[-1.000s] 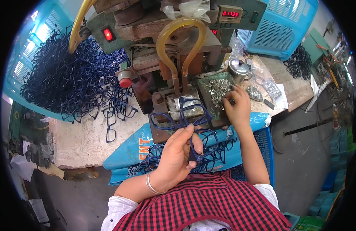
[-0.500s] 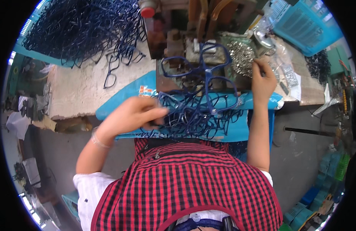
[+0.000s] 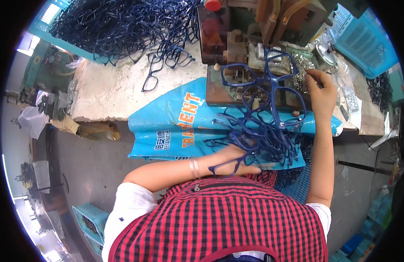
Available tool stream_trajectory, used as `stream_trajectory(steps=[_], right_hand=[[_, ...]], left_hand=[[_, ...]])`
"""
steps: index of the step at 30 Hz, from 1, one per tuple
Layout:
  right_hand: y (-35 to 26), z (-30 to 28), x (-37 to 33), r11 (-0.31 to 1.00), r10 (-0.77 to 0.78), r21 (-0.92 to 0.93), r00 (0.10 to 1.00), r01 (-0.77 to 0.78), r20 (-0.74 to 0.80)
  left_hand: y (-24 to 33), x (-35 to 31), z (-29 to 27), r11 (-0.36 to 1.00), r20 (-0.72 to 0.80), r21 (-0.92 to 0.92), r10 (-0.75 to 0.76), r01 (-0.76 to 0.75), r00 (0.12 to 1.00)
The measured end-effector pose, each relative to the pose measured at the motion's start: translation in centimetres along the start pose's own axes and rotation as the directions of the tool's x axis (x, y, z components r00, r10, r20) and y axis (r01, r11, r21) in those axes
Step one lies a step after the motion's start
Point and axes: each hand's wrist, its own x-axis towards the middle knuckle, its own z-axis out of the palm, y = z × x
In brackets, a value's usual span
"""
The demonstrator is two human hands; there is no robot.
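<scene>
My left hand (image 3: 231, 160) lies low at the front edge of the table, against a tangle of dark blue eyeglass frames (image 3: 272, 142) on a blue plastic sheet (image 3: 164, 115). Motion blurs it, and the frames in front cover most of its fingers. At the right, the fingers of my right hand (image 3: 323, 92) are pinched together beside a heap of small shiny metal parts (image 3: 301, 70); whatever they hold is too small to make out. Between the hands, larger in view, a blue eyeglass frame (image 3: 275, 82) stands above the tangle, before a small bench machine (image 3: 237, 52).
A big mound of blue eyeglass frames (image 3: 123, 26) fills a light blue crate at the back left, some spilling onto the table (image 3: 105, 91). A red knob (image 3: 213, 5) tops the machine. At the back right stands another blue crate (image 3: 368, 41), with a round metal dish (image 3: 326, 56) nearer.
My left hand has moved right and toward my body, down to the near side of the frames. My right hand stays by the metal parts. The whole view has shifted.
</scene>
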Motion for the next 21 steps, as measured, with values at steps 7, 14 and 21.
stream_trajectory(steps=[7,14,21], right_hand=[[-1.0,-2.5,-1.6,0.958,0.208,0.193,0.977,-0.212,0.041],[-10.3,0.2,3.6,0.853,0.012,0.501,0.965,-0.147,0.262],[-11.1,2.9,3.7,0.692,0.085,0.645,0.923,-0.325,0.375]], left_hand=[[6.5,-1.6,-10.8,0.996,0.551,0.024,-0.088,0.090,0.830],[-7.0,-9.2,-26.1,0.365,-0.814,0.504,-0.100,0.783,0.571],[-10.6,-9.6,-25.3,0.745,-0.818,0.054,-0.349,0.665,0.458]])
